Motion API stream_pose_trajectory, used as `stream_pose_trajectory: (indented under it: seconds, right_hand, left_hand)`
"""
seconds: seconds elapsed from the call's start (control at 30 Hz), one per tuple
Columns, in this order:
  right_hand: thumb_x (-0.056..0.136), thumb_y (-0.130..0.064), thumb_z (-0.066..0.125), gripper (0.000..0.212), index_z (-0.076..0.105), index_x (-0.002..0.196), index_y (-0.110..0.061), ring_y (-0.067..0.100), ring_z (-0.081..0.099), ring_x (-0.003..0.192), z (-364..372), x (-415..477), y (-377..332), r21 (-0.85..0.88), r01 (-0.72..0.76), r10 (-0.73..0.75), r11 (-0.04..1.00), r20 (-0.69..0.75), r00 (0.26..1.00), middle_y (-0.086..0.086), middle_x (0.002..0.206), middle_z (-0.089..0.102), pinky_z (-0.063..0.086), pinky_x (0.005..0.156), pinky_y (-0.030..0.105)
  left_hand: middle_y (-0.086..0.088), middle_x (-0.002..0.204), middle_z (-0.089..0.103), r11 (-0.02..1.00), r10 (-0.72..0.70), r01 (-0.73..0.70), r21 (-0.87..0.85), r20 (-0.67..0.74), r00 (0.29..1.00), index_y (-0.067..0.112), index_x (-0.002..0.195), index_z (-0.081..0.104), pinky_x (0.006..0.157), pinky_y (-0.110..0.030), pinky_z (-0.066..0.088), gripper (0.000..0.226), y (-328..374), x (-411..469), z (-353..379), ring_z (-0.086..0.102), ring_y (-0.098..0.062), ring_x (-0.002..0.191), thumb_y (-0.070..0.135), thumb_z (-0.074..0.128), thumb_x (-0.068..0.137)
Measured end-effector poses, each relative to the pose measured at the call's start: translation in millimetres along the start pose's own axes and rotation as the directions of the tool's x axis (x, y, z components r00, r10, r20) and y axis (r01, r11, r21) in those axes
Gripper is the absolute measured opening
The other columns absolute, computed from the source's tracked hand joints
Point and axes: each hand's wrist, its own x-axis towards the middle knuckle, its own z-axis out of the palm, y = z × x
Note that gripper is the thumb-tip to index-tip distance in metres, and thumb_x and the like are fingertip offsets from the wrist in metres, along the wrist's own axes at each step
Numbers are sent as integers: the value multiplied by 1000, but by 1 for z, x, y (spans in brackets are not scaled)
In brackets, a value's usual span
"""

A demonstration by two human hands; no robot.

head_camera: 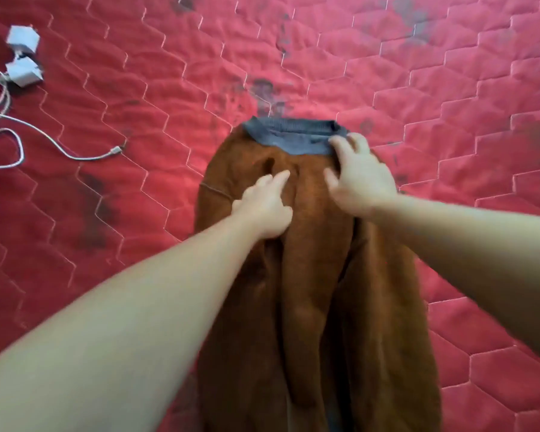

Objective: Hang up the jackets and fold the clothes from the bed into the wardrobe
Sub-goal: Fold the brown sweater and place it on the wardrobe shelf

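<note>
Brown garment (312,275) lengthwise, grey waistband (290,137) far end

— Item one, support?
— Bed (449,98), red quilted cover, hexagon stitching, dark blotches.

— Item two, centre?
— Brown fleece garment (312,275) with a grey ribbed band (290,135) at its far end, lying flat, running from mid-bed to the near edge.

— Item three, far left?
— Two white chargers (22,56), touching. White cables (44,138) coil nearer, one plug end toward the garment, well apart from it.
</note>
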Motion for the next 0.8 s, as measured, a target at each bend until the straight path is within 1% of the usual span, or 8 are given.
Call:
stream_pose_trajectory:
  seconds: [0.1, 0.17, 0.27, 0.47, 0.53, 0.67, 0.73, 0.8]
  right_hand:
    - [96, -51, 35, 57, 21, 150, -36, 26, 13, 148, 71, -50, 27, -267, 74, -4, 961, 254, 967, 4, 163, 9, 19, 114, 57]
    - [96, -59, 23, 60, 11, 152, -39, 25, 1, 150, 99, -59, 38, -299, 43, 46, 953, 286, 957, 1, 164, 3, 8, 116, 60]
    - [95, -63, 20, 63, 8, 153, -40, 23, -5, 150, 113, -48, 45, -288, 60, 18, 956, 261, 965, -1, 164, -2, 6, 116, 62]
    - [98, -50, 34, 59, 24, 152, -28, 19, 13, 149, 116, -93, 59, -81, 17, -15, 997, 21, 1000, 4, 161, 17, 16, 119, 48]
    - [97, -41, 42, 60, 25, 152, -23, 23, 16, 148, 124, -138, 68, -111, 39, -42, 993, -24, 999, 7, 160, 20, 18, 119, 48]
    - [85, -40, 60, 66, 40, 145, -20, 30, 26, 144, 145, -225, 80, -219, 131, -111, 967, 101, 989, 13, 158, 25, 24, 114, 55]
    - [82, -45, 58, 62, 49, 138, -20, 31, 31, 142, 152, -262, 77, -232, 169, -137, 958, 148, 979, 13, 155, 31, 27, 111, 56]
    - [81, -52, 51, 63, 54, 136, -21, 31, 33, 141, 157, -293, 76, -244, 202, -159, 948, 186, 970, 12, 152, 37, 30, 109, 56]
  left_hand:
    - [5, 164, -10, 976, -26, -19, 217, 203, 979, 45, 153, 1, 118, -59, 8, 69, -17, -14, 72, -4, -29, 151, 58, 38, 97]
    - [4, 161, -24, 948, -20, -38, 315, 178, 984, 45, 152, -8, 116, -61, -1, 70, -28, -13, 97, -17, -30, 149, 66, 27, 96]
    - [4, 160, -29, 911, 26, -51, 410, 67, 997, 45, 151, -12, 115, -60, -6, 72, -43, -4, 109, -21, -29, 148, 73, 18, 92]
    - [5, 165, 0, 970, 122, -78, 232, -185, 975, 41, 154, 5, 121, -47, -3, 58, -64, -49, 143, -10, -21, 151, 58, 14, 100]
    - [6, 164, 11, 970, 112, -59, 236, -217, 970, 35, 154, 17, 121, -48, 4, 56, -79, -84, 163, -1, -23, 152, 47, 14, 100]
    - [0, 156, 36, 932, 127, -73, 356, -131, 983, 21, 139, 53, 114, -56, 26, 61, -88, -151, 206, 27, -30, 146, 35, 32, 83]
    - [0, 152, 43, 932, 111, -68, 357, -100, 989, 18, 134, 59, 113, -57, 28, 61, -82, -177, 222, 32, -29, 144, 39, 37, 81]
    - [1, 154, 40, 930, 112, -75, 360, -82, 990, 16, 139, 53, 116, -55, 19, 67, -76, -201, 234, 25, -27, 147, 47, 39, 81]
